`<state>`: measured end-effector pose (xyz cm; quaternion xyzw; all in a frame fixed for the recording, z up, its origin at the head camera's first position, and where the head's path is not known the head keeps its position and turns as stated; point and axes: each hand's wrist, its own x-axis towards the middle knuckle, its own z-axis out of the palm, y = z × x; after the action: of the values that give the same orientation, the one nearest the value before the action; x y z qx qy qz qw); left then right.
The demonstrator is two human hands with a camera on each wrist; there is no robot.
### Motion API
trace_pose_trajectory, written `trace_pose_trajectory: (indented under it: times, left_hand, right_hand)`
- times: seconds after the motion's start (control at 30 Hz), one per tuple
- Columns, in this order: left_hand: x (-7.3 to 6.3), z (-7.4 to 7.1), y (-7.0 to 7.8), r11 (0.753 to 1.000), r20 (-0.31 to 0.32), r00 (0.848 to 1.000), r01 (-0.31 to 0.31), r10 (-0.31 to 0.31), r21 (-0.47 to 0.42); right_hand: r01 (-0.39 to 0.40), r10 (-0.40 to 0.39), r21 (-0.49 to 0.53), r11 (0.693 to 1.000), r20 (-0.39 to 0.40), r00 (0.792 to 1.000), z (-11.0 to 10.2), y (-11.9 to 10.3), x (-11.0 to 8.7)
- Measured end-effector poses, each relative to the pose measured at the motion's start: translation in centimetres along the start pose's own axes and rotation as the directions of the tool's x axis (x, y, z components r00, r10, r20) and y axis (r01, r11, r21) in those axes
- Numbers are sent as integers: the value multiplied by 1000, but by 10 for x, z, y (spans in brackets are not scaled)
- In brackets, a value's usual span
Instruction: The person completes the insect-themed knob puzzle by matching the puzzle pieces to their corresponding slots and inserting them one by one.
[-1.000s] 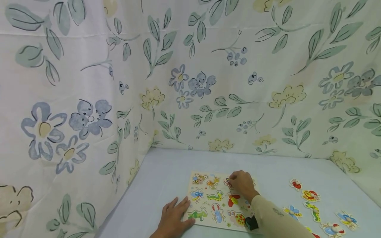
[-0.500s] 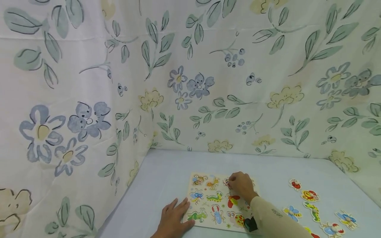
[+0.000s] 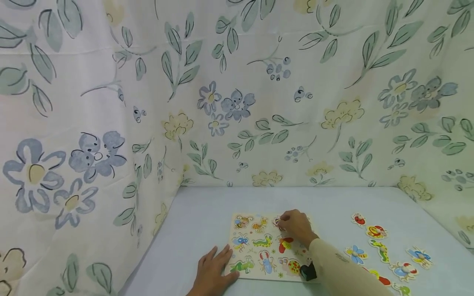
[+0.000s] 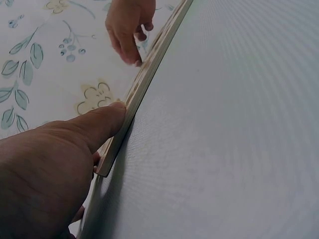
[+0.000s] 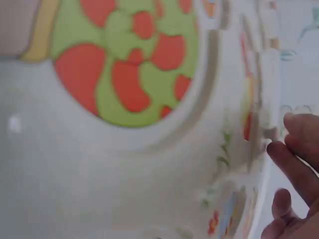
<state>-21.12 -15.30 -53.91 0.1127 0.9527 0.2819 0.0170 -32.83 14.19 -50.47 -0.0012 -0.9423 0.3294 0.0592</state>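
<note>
A wooden insect puzzle board (image 3: 255,256) lies on the pale table. My right hand (image 3: 296,226) is over its top row, with thumb and forefinger pinching the knob of the red spider piece (image 3: 277,222). In the right wrist view the pinching fingertips (image 5: 277,149) meet at that small knob. Spread over the board's lower left corner is my left hand (image 3: 214,269). In the left wrist view its thumb (image 4: 107,119) lies along the board's edge. The snail piece (image 5: 134,64) looms large under the right wrist.
Several loose insect pieces lie right of the board, among them a ladybird (image 3: 358,219), a caterpillar (image 3: 380,250) and a blue-winged bee (image 3: 356,255). A black wrist camera (image 3: 308,271) overlaps the board's lower right corner. Floral curtains (image 3: 237,156) enclose the table's back and sides.
The head view has turned slightly right, bringing more of the loose pieces into sight. Both hands keep their places on the board, the right one still at the spider.
</note>
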Motion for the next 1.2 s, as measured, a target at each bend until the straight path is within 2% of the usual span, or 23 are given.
trace_pose_trajectory:
  times: [0.1, 0.37, 0.8, 1.0, 1.2]
  left_hand:
    - [0, 1, -1, 1000, 8, 1000, -8, 8, -2]
    - [1, -4, 0, 998, -17, 998, -56, 56, 33]
    - [1, 0, -1, 998, -10, 999, -37, 37, 57]
    - [1, 1, 0, 998, -12, 999, -31, 32, 49]
    - [0, 4, -1, 998, -26, 999, -36, 37, 51]
  right_hand:
    - [0, 1, 54, 999, -17, 1000, -10, -1, -2]
    - [103, -86, 142, 984, -117, 989, -58, -12, -2]
    - [157, -90, 222, 962, -285, 954, -122, -17, -26]
    - [193, -108, 205, 959, -365, 925, -144, -11, -36]
    - [181, -103, 164, 970, -400, 911, -161, 5, -42]
